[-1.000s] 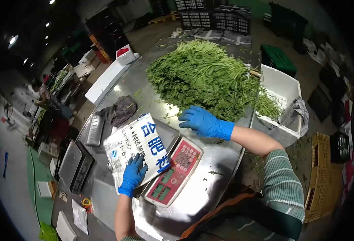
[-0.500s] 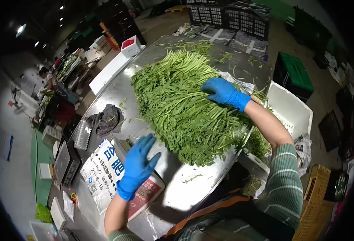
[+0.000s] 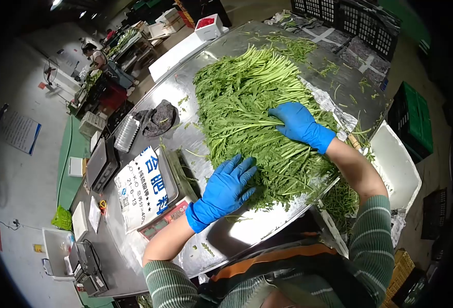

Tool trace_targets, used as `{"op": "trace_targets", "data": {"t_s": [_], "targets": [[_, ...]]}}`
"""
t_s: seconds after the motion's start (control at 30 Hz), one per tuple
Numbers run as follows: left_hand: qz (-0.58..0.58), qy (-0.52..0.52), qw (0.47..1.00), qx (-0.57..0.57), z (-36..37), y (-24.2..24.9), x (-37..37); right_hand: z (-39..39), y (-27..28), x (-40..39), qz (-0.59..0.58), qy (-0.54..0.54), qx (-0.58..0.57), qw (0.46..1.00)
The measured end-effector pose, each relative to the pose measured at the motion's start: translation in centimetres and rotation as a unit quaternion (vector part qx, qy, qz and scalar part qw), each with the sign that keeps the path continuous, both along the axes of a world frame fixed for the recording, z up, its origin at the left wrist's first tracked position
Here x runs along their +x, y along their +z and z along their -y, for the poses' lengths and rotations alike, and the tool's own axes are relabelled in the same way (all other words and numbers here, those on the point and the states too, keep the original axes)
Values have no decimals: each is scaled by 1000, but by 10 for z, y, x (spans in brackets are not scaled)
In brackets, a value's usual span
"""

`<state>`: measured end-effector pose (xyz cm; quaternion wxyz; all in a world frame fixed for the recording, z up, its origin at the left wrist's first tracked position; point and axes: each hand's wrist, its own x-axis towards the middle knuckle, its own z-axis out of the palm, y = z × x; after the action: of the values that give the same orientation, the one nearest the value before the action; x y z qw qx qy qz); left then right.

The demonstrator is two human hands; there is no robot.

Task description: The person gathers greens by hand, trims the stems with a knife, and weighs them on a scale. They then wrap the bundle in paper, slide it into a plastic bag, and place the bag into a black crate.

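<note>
The pile of greens (image 3: pixel 242 97) lay on the metal table (image 3: pixel 185 64), its bulk toward 10 o'clock from the right hand (image 3: pixel 301 124) and 1 o'clock from the left hand (image 3: pixel 224 191). Stalks beside the right hand ran roughly 9 to 3 o'clock. That hand, nearer the stalks, was curled over them; whether it gripped any could not be determined. The left, fingers spread and apparently holding nothing, was at the pile's 7 o'clock edge.

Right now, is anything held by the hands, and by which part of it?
The right hand curls over the greens at some stalks, but whether it grips them cannot be told. The open left hand holds nothing visible.
</note>
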<state>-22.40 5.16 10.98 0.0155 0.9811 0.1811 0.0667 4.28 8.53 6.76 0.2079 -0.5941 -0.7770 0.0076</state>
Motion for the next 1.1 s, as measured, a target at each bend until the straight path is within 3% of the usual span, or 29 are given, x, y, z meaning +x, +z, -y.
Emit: {"op": "trace_targets", "data": {"t_s": [0.07, 0.13, 0.23, 0.27, 0.37, 0.47, 0.57, 0.8, 0.9, 1.0, 1.1], "targets": [[14, 6, 1000, 13, 6, 0, -5, 2, 6, -3, 15, -9, -24, 1000], [36, 4, 999, 17, 11, 1, -10, 7, 11, 1, 54, 21, 84, 995], [46, 0, 999, 3, 10, -1, -15, 4, 16, 7, -104, 2, 145, 984], [56, -5, 998, 8, 9, 0, -14, 4, 20, 11, -141, 3, 55, 988], [80, -27, 996, 2, 5, 4, -6, 2, 8, 19, -97, 39, 67, 992], [101, -43, 994, -4, 2, 0, 2, 8, 2, 28, -234, -10, 58, 971], [74, -42, 996, 0, -3, -14, 10, 16, 2, 35, -218, -28, -2, 975], [5, -49, 999, 13, -10, -26, 13, 24, -16, 44, -73, -25, 33, 996], [91, -65, 994, -21, -9, -12, 16, 24, -8, 48, -35, -19, 82, 996], [139, -79, 987, 36, -13, 12, 47, 18, -22, 46, 8, 22, 98, 995], [88, -20, 990, 106, -35, 7, 86, 23, -21, 46, -14, 9, 74, 997]]}}
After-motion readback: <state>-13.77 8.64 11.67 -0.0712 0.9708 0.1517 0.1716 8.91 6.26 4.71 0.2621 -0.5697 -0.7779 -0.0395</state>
